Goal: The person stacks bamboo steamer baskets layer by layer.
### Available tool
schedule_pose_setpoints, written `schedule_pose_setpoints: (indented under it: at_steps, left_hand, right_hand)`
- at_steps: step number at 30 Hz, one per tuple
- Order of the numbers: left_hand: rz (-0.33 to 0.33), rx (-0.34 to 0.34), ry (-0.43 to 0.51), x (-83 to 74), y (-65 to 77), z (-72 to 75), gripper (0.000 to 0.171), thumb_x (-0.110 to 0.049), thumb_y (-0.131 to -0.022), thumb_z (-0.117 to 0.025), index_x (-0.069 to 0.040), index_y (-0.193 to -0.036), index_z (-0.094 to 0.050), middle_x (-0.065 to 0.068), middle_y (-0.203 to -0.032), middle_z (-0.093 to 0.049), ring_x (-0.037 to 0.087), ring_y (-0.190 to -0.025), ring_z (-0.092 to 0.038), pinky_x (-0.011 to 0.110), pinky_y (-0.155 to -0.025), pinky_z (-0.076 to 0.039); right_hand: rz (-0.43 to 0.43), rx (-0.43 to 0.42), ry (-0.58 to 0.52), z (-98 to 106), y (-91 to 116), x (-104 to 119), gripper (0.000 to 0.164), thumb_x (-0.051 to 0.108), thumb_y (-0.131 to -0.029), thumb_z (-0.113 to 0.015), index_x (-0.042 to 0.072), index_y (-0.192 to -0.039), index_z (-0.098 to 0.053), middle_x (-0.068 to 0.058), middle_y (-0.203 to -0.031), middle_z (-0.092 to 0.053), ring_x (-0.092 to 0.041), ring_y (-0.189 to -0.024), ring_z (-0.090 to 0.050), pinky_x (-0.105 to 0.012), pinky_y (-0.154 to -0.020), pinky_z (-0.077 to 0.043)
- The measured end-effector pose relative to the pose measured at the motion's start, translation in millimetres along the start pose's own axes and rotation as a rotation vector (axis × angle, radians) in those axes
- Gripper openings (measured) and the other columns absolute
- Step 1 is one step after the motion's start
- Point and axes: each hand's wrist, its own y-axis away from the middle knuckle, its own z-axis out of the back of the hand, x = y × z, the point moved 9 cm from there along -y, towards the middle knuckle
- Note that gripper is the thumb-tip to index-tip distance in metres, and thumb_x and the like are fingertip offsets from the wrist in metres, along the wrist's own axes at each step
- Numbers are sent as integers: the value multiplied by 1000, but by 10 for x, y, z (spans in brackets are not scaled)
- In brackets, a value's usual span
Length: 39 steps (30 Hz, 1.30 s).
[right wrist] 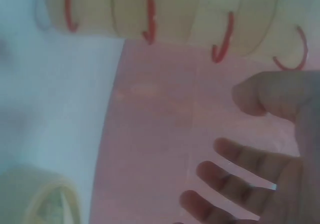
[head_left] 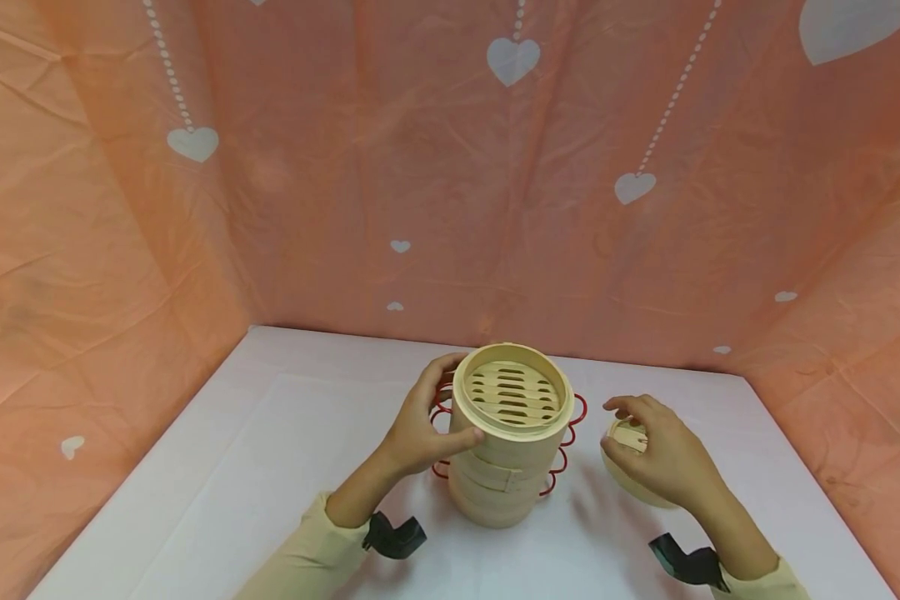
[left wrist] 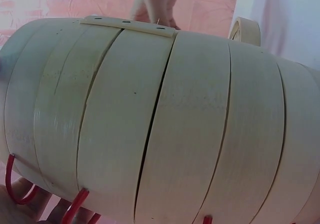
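Note:
A tall stack of round bamboo steamer baskets (head_left: pixel 498 492) stands upright on the table, its slatted top facing up. Red loop handles (right wrist: pixel 151 14) stick out along its sides. My left hand (head_left: pixel 420 429) holds the stack's upper left side, thumb on the near face and fingers round the back by the red loops. To the right, my right hand (head_left: pixel 663 458) hovers with fingers spread and slightly bent, nothing between them. Beneath it sits another round bamboo steamer piece (head_left: pixel 632 487), partly hidden by the hand in the head view.
The white table (head_left: pixel 270 500) carries both bamboo things. Orange-pink cloth (head_left: pixel 450 167) with white hearts encloses it at the back and on both sides. A black strap piece (head_left: pixel 393 537) sits at each wrist.

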Motion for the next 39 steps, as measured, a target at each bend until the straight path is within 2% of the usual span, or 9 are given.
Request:
schedule_pose_setpoints:
  at_steps: [14,20,24,27,30,39]
  left_hand:
    - [-6,3,-5,-26,5,10,83,-37,-72,-78,-10,-140,-40,10,-137,-50,26,-125,-50,41,-101,-46]
    - [-8,4,-5,-26,-3,12,81,-30,-71,-78,-9,-140,-40,10,-136,-50,26,-123,-51,37,-100,-47]
    - [-6,5,-11,-13,-7,5,81,-28,-70,-78,-9,-140,-40,9,-137,-50,25,-123,-51,35,-101,-47]
    - [10,7,-17,7,-7,1,82,-34,-71,-78,-11,-140,-40,7,-137,-50,24,-124,-50,35,-101,-47]
    - [21,12,-20,15,-7,-2,84,-42,-71,-78,-12,-140,-40,5,-137,-50,23,-124,-50,35,-101,-47]
    - [5,18,-1,-6,-5,8,81,-30,-71,-79,-10,-140,-40,10,-136,-50,27,-121,-52,34,-98,-48]
  right_hand:
    - [-93,65,-1,-156,144,-272,31,22,-77,-75,11,-105,-65,-6,-93,-66,-28,-87,-64,-44,-72,-50]
    - [-134,103,17,-214,207,-405,32,23,-76,-74,9,-104,-66,-7,-98,-68,-27,-86,-63,-43,-67,-50]
    - [-171,132,46,-259,254,-499,29,23,-75,-73,11,-100,-66,-5,-91,-67,-21,-79,-60,-37,-61,-46]
    - [-182,149,58,-296,292,-546,27,22,-73,-73,11,-97,-66,-1,-80,-61,-16,-73,-54,-33,-59,-41]
    - [-188,161,69,-327,319,-576,27,23,-73,-74,11,-96,-66,0,-78,-57,-15,-72,-52,-32,-59,-40]
    - [-218,197,84,-399,393,-654,24,22,-72,-74,13,-93,-66,0,-79,-55,-14,-74,-50,-30,-59,-39]
